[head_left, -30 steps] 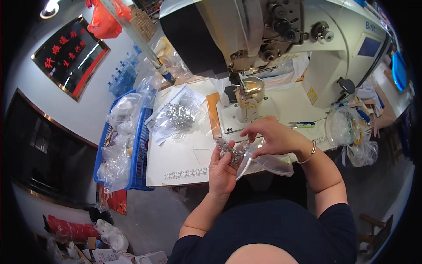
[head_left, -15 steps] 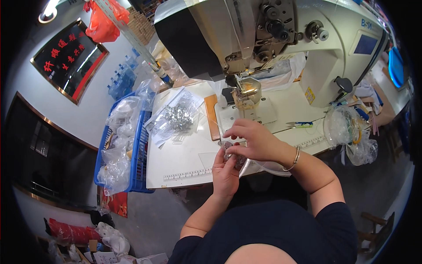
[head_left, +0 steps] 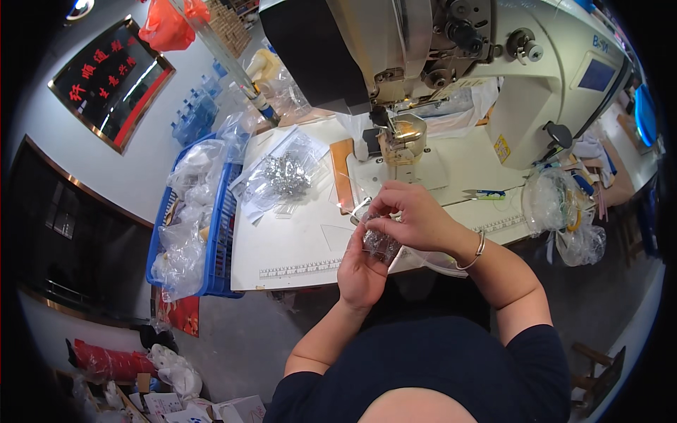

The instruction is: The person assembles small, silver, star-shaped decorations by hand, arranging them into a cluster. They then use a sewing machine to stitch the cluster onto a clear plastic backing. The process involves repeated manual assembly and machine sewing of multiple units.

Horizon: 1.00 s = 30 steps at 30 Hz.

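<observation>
Work at the sewing table (head_left: pixel 296 233) is judged to be midway in the head view: a heap of small silvery pieces in clear wrap (head_left: pixel 285 176) is left lying well to the left, and bagged goods are stacked in the blue crate (head_left: pixel 222 233). A small clear packet (head_left: pixel 379 242) is held just over the table's near edge, in front of the sewing machine (head_left: pixel 437 63). The left hand (head_left: pixel 361 271) is cupped under it, fingers half curled; the right hand (head_left: pixel 412 215) is closed on its top in a pinch.
</observation>
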### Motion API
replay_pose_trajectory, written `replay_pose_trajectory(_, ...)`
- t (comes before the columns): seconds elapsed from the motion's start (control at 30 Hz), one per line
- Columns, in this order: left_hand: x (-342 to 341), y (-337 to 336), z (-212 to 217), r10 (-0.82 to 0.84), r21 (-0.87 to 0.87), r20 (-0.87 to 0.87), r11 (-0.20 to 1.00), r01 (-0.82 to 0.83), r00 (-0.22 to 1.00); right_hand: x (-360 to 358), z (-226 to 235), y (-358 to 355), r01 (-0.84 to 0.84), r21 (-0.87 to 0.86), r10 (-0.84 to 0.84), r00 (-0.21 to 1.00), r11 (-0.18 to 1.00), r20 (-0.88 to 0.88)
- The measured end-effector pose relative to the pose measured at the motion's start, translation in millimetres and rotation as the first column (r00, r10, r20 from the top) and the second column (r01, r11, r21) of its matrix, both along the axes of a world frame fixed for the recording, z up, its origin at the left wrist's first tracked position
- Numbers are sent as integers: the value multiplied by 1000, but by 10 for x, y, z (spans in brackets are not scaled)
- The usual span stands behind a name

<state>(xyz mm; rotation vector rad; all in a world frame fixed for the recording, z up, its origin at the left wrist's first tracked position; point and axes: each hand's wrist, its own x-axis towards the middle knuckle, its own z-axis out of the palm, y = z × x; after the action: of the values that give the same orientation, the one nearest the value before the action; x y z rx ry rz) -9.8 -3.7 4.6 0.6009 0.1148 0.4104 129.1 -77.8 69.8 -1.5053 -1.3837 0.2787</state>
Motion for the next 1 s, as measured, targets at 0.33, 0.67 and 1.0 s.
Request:
replay_pose_trajectory(0.33,-7,-5,1,25,-12,-25,1000,-25,999,-9,-13,18,45,-21,-44,998,999,42)
replay_pose_trajectory(0.67,24,-40,-154,205,144,-43,970,-197,978,-52,-92,39,74,-63,-77,996,995,-38)
replay_pose_trajectory(1.0,-8,-37,-119,234,208,-16,952,-225,972,-7,-108,0,-22,-123,0,984,992,-177)
